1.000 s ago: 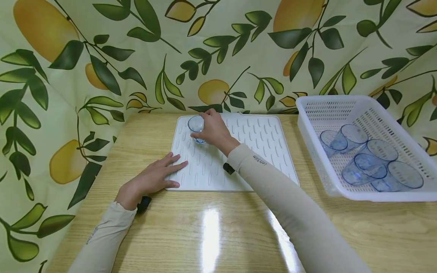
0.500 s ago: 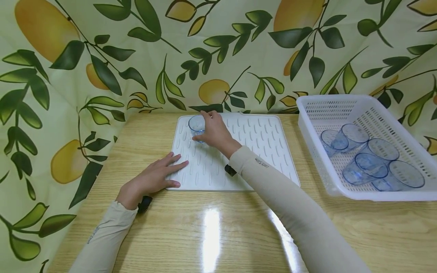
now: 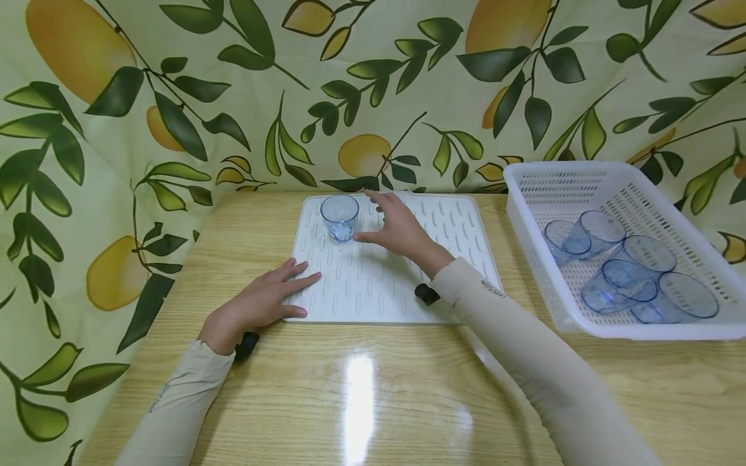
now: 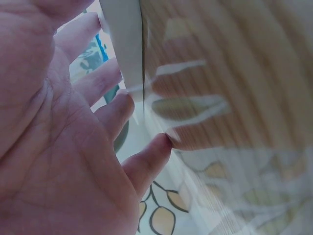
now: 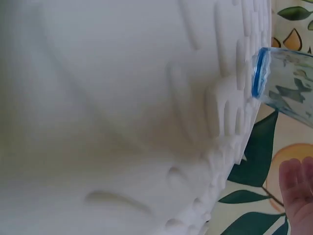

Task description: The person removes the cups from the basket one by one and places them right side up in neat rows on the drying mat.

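Note:
A clear bluish drinking glass (image 3: pixel 340 219) stands upright near the far left corner of a white ridged mat (image 3: pixel 373 291). Just right of it is my right hand (image 3: pixel 402 226), its thumb and fingers spread apart and holding nothing. In the right wrist view the glass (image 5: pixel 286 81) appears at the right edge, with fingers (image 5: pixel 296 188) apart from it below. My left hand (image 3: pixel 265 299) rests with spread fingers on the mat's near left corner. The left wrist view shows its fingers (image 4: pixel 149 159) straight beside the mat's edge.
A white perforated plastic basket (image 3: pixel 539 259) stands on the wooden table (image 3: pixel 280 401) to the right. Several bluish glasses (image 3: pixel 676 294) lie tilted inside it. A fruit-patterned cloth (image 3: pixel 233 103) hangs behind the table and along its left side.
My right hand has let go of the glass and drawn away to the right. The glass stays standing on the mat. My left hand has not moved.

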Tool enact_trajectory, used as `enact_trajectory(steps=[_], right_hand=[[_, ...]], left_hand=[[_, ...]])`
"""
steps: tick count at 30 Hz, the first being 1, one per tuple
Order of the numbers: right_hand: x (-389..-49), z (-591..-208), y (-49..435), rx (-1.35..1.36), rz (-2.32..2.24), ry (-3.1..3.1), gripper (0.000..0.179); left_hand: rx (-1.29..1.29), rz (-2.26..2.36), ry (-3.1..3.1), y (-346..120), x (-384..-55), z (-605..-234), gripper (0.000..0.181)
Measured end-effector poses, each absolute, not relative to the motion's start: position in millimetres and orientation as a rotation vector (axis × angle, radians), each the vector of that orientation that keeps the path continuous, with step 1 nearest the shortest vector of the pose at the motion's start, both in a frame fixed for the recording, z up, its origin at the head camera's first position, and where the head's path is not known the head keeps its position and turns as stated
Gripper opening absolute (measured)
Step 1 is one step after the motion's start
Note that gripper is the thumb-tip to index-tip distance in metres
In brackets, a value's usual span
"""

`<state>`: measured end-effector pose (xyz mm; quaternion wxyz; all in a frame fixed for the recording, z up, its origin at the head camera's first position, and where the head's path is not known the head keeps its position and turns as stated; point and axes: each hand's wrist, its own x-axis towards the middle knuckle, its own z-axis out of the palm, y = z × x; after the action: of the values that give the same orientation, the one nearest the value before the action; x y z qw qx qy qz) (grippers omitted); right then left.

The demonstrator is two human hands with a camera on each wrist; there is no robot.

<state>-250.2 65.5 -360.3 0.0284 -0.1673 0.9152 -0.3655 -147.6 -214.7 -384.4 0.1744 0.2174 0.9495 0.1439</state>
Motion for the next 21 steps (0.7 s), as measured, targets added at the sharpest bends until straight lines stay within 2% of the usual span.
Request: enact_trajectory(steps=[11,21], right_hand=[[-233.3,-351.7,99.4,-0.647,-1.057,2.816,0.086],[-198.8,-334.2,135.9,-0.722,-0.779,2.87,0.071]], left_hand=[[0.629,0.42,2.699,-214.3,-147.4,-385.4,0.074],[0.645,0.408,2.705,-215.9,-146.8,-385.0,0.073]])
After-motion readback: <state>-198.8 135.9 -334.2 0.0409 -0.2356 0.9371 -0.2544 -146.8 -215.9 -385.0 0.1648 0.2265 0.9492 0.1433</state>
